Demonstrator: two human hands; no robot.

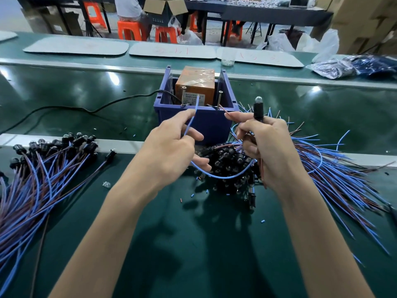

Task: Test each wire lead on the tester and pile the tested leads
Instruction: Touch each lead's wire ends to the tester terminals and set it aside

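Left hand pinches the blue wire of one lead between thumb and forefinger, close to its free end. The tip points up, ahead of the fingers, toward the left screw on the tester. Right hand is clamped on the same lead's lamp holder, which stands upright above the fist. Its thumb and forefinger also pinch the brown wire, whose end points toward the right screw. The blue wire sags in a loop between and below the two hands. Neither end appears to touch its screw, though the gap at the blue tip cannot be judged with certainty from this angle.

The lead under test is thus held in both hands, just short of the tester directly ahead of them. The tangled heap lies under and outside the right hand. The laid-out pile, judged to be the tested leads, lies well outside the left hand.

Faults possible from this position:
- A tip misses or slides off its screw. Cause: the thin wire flexes beyond the pinch. Result: dark lamp, false reject.
- The two free ends meet each other. Cause: hands converging too far. Result: short circuit.
- The hanging loop snags the heap below. Cause: low carry toward the pile. Result: untested leads dragged among tested ones
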